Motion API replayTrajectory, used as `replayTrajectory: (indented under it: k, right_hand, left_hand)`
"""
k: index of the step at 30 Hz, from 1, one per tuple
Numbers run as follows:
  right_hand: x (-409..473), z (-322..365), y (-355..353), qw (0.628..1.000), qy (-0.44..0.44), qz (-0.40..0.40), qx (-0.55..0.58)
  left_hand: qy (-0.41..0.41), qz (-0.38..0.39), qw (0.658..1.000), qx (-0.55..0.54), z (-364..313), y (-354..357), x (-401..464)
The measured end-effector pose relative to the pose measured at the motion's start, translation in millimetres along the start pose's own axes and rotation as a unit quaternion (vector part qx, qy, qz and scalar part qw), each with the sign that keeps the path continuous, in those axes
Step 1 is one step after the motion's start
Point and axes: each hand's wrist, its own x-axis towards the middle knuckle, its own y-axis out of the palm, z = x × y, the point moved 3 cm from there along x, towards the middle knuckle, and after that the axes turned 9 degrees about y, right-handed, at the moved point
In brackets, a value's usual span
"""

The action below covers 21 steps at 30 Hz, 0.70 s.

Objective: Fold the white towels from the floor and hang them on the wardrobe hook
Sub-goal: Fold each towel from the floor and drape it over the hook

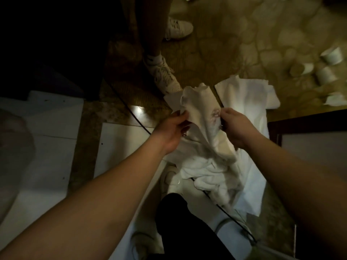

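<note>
Hands: two, a left hand and a right hand, both pinching one held towel. Other white towels on the floor: one flat towel and one crumpled heap, its number unclear. White paper cups: at least four; another person's sneakers: two.

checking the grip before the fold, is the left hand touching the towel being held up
Touching. The head view shows the left hand pinching the left edge of the raised towel, while the right hand grips its other edge.

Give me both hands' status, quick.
Left hand: pinching the white towel's left edge.
Right hand: gripping the same towel's right edge.
</note>
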Motion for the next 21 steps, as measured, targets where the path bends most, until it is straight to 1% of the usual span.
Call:
replayTrajectory:
  k: [3, 5, 9, 11, 14, 18, 21]
  right_hand:
    - [-49.6, 21.4, 6.1, 0.999, -0.004, 0.024, 0.046]
    - [-87.7, 35.1, 12.8, 0.996, -0.011, 0.042, 0.073]
    - [-170.9, 63.9, 23.9, 0.995, -0.056, 0.058, 0.067]
    - [-213.0, 74.4, 26.1, 0.995, -0.091, 0.038, 0.031]
    - [-290.7, 90.5, 24.4, 0.982, -0.183, -0.005, -0.038]
    - [-402.3, 105.0, 28.0, 0.941, -0.307, -0.011, -0.141]
    - [-467.3, 105.9, 33.9, 0.902, -0.37, -0.001, -0.223]
  left_hand:
    - [0.024, 0.02, 0.999, -0.027, -31.4, 21.2, -57.1]
    - [0.037, 0.046, 0.998, -0.022, -48.4, 34.2, -97.5]
    - [0.062, 0.073, 0.995, -0.023, -77.2, 56.3, -180.7]
    - [0.077, 0.081, 0.994, -0.021, -87.4, 66.5, -219.8]
    - [0.096, 0.087, 0.992, -0.011, -99.8, 84.6, -282.4]
    - [0.131, 0.076, 0.988, -0.006, -117.2, 106.5, -363.4]
    - [0.162, 0.063, 0.985, 0.0, -127.2, 122.6, -419.0]
